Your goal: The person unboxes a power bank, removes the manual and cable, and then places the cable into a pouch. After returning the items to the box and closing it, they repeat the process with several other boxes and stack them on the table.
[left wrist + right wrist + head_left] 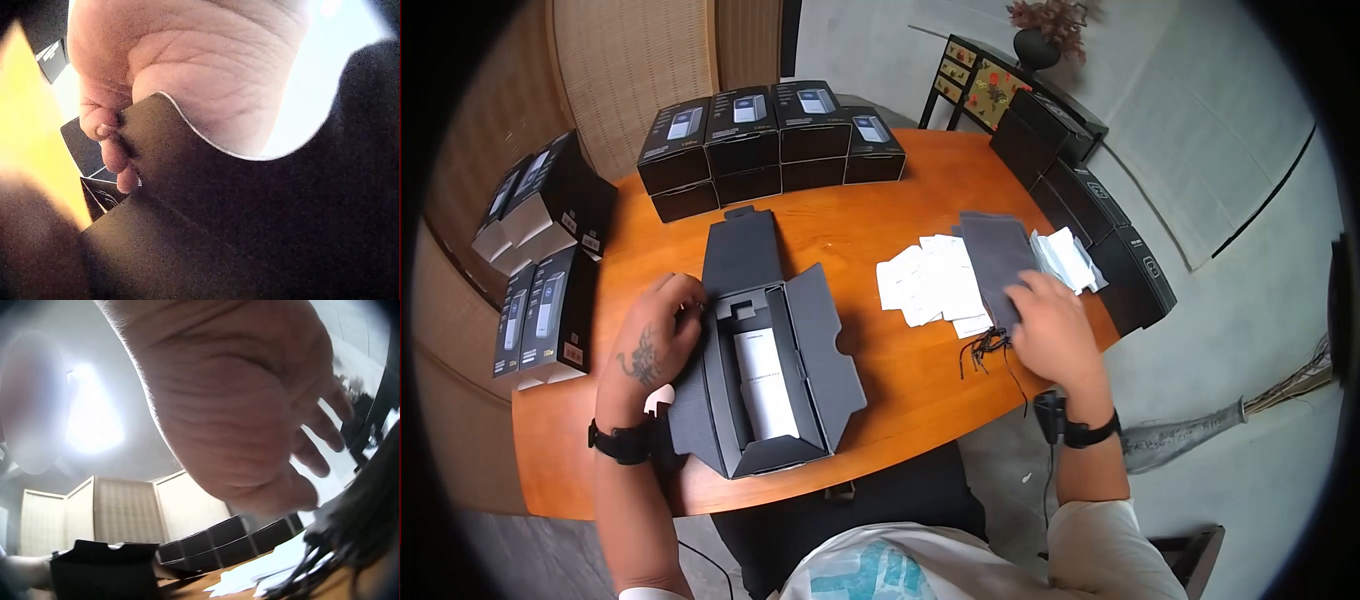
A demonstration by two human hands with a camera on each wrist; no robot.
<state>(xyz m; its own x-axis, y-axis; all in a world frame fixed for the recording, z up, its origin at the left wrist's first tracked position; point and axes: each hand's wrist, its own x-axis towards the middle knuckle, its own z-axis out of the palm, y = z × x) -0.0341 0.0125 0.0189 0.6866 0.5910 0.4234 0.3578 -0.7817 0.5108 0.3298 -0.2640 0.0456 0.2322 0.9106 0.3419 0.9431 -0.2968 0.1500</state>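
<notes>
An open black box [825, 350] lies on the table, flaps spread, with a white printed item [765, 385] in its inner tray. My left hand [658, 335] grips the box's left edge; in the left wrist view the fingers of the hand [187, 69] curl past a dark flap [250, 212]. At the right, my right hand [1055, 330] is over the lower part of grey fabric pouches [995, 250] with black cords [988, 345]. The right wrist view shows the hand [231, 419] with loosely spread fingers beside the dark fabric [375, 494]; contact is unclear.
White papers [930, 280] lie left of the pouches, and pale packets [1065, 260] lie right of them. Closed black boxes stand stacked at the back [745, 130], at the left [550, 310] and along the right edge [1125, 275]. The table's front edge [900, 460] curves near the body.
</notes>
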